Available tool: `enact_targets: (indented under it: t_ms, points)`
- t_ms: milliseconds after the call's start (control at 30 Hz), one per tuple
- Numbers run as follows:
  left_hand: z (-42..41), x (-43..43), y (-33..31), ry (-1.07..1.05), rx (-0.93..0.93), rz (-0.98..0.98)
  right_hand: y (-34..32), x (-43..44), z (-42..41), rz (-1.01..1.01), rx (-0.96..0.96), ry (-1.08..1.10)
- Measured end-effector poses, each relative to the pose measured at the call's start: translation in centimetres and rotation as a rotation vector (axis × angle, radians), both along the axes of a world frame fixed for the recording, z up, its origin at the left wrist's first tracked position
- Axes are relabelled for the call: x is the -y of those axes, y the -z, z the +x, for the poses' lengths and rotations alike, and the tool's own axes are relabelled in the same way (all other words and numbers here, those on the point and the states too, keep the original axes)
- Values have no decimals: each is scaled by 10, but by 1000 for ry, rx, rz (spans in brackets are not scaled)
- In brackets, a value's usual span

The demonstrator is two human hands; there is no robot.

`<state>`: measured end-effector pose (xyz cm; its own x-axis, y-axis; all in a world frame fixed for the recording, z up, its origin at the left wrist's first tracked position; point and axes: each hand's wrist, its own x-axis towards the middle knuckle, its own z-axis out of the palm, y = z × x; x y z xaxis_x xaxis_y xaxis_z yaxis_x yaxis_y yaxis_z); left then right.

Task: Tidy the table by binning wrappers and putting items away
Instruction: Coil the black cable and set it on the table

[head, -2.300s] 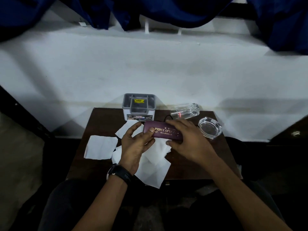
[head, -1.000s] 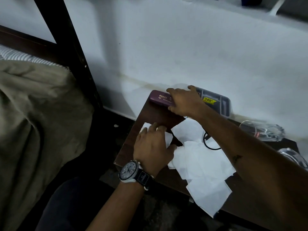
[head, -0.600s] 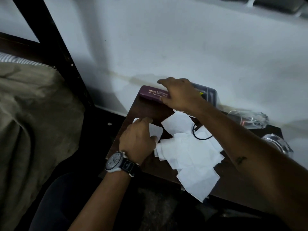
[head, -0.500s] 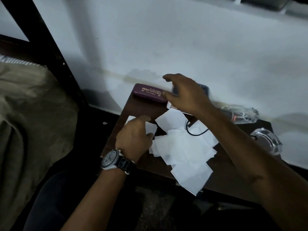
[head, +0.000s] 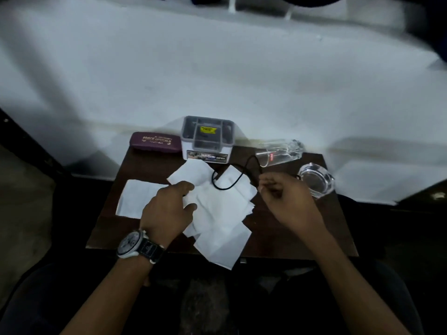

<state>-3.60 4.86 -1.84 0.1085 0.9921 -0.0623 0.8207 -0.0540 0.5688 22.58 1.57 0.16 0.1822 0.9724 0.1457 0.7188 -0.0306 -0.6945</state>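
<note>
Loose white paper wrappers (head: 217,209) on dark wooden worktop (head: 290,228): light, floppy; pinch overlapping edges. Left hand (head: 169,209) grip apart on pile; right hand (head: 287,201) curled, contents unclear.

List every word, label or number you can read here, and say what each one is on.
"PRINCE OPTICALS": gold print on the maroon case; a smaller line under it is blurred.
Yellow sticker on the grey box: too blurred to read.
Front label of the grey box: unreadable.
Red mark on the glass: too small.
Watch dial: unreadable.
</note>
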Motion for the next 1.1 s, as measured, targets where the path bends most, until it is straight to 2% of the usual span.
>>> enact_targets:
  t_ms: [233, 333, 433, 533, 600, 700, 833, 1000, 1100]
  points:
    - [29, -3, 5, 44, -7, 57, 7, 2, 9, -42, 25, 32]
    - [36, -6, 7, 74, -48, 163, 5, 4, 25, -25, 139, 125]
    - [43, -11, 7, 71, -44, 226, -4, 8, 46, 117, 254, 328]
    - [48, -13, 8, 85, 13, 241, 1, 2, 62, 22, 354, 283]
    - [51, -15, 11, 109, 61, 242, 9, -6, 65, -80, 329, 220]
    - [55, -18, 13, 150, 145, 250, 12, -12, 61, -96, 311, 212]
    - [62, -15, 7, 214, 200, 326, 5, -15, 61, -16, 296, 162]
    - [67, -11, 4, 267, 244, 307, -29, -11, 60, 221, 150, 194]
    - [71, -6, 2, 276, 276, 299, -40, -8, 59, 209, 132, 193]
